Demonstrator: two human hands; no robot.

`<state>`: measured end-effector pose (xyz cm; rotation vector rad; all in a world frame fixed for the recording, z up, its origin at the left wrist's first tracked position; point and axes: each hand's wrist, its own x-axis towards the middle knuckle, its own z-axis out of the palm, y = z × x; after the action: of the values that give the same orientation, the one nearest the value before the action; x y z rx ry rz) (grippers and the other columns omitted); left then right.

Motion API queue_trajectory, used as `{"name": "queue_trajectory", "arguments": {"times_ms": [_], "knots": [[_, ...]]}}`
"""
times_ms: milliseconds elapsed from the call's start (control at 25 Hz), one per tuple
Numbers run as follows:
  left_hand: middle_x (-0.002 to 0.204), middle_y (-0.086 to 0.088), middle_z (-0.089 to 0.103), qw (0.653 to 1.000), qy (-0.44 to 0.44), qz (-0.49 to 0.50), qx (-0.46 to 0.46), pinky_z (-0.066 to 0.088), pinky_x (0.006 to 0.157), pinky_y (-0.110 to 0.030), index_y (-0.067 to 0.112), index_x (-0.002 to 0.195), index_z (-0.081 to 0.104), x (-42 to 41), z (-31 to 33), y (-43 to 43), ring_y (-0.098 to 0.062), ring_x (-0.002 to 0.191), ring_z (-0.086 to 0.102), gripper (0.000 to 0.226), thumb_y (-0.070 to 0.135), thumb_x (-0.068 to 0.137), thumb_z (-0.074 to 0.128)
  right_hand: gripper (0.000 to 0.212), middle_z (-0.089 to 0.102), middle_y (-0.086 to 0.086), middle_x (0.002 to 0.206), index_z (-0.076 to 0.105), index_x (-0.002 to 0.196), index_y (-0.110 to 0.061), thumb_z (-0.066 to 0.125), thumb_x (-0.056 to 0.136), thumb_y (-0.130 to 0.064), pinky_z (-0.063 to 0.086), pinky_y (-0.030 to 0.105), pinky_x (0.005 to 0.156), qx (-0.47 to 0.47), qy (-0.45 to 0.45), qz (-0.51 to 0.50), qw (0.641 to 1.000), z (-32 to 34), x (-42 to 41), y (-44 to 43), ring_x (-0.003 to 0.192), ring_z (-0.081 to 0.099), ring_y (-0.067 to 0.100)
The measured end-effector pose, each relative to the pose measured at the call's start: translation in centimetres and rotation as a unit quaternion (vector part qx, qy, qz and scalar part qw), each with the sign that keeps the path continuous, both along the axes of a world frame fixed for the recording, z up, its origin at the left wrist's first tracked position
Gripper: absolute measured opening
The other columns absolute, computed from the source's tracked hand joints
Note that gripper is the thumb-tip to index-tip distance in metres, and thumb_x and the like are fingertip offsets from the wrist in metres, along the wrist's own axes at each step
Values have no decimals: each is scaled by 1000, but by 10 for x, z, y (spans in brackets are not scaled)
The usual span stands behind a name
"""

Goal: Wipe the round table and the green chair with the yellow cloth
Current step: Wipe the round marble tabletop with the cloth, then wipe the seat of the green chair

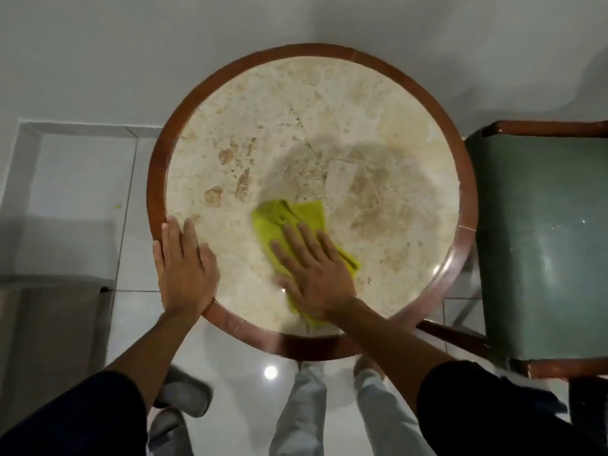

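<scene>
The round table (329, 133) has a beige marble top inside a brown wooden rim and fills the middle of the view. The yellow cloth (289, 218) lies crumpled on its near part. My right hand (316, 271) presses flat on the cloth, fingers spread and pointing away from me. My left hand (186, 268) lies flat on the table's near-left rim, holding nothing. The green chair (543, 241), with a wooden frame, stands just right of the table; its seat faces up.
A white wall (296, 24) runs behind the table. Glossy pale floor tiles (75, 199) lie to the left and under me. A grey slipper (184, 393) sits on the floor near my legs, below the table's near edge.
</scene>
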<state>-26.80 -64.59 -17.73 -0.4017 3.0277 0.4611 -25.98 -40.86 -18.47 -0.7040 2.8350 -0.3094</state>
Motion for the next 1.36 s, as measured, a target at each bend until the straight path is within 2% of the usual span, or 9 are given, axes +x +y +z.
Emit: {"name": "queue_trajectory", "arguments": {"times_ms": [120,200,320,520,760,840,960,1160,1360], "knots": [[142,-16,52,995,-6,-27,91,33,111,-50,12,135,53,-20,21,29,-36,134,45,54,35,88,41,70,33,11,159,36,150,-26,38,92,-64,25,50,117,-53,9,32,998,17,-5,24,147,29,31],[137,-10,58,982,-56,-54,172,39,108,-50,25,143,43,-32,32,48,-32,126,52,64,47,84,53,82,53,12,140,45,142,-18,49,81,-72,38,47,101,-74,-4,-177,981,32,5,46,127,50,32],[136,-8,59,943,-186,-27,274,47,104,-47,32,152,21,-51,46,72,-29,120,59,97,38,77,81,89,59,9,122,42,131,-14,65,69,-73,41,45,93,-56,-214,-331,918,47,28,46,113,56,31],[95,5,68,908,-310,-95,265,46,69,-19,24,91,69,-57,60,106,-22,100,66,29,9,72,86,19,60,9,98,61,80,-19,74,68,-28,50,34,78,-234,-320,-338,854,63,36,62,103,58,30],[89,4,77,861,-295,-103,402,57,72,-21,17,100,70,-45,88,225,-9,81,73,33,11,71,84,40,65,-9,80,58,83,-27,82,63,-2,48,22,57,-519,-333,-511,598,61,72,196,73,63,9],[96,3,76,845,-300,-115,428,58,73,-20,17,109,67,-42,88,287,-5,82,73,38,7,75,81,44,66,-6,84,58,90,-25,83,63,1,50,26,62,-523,-291,-569,564,65,86,252,78,63,13],[105,1,75,813,-361,-208,406,58,76,-18,16,111,69,-33,66,430,-4,90,73,32,8,82,77,43,64,-7,88,57,96,-26,82,67,-6,48,29,71,-417,-219,-631,617,60,114,384,88,62,20],[99,-4,71,849,-365,-235,302,54,84,-33,9,108,69,0,43,511,-23,95,68,27,23,85,75,48,68,7,98,48,120,-20,56,73,-22,36,40,91,-65,-155,-567,807,76,88,460,97,63,33],[106,-5,67,871,-301,-255,292,44,95,-42,26,126,39,46,52,554,-33,104,65,53,35,85,71,75,54,13,133,42,140,-16,62,68,-7,26,44,104,87,21,-536,839,86,44,490,129,45,32]]}}
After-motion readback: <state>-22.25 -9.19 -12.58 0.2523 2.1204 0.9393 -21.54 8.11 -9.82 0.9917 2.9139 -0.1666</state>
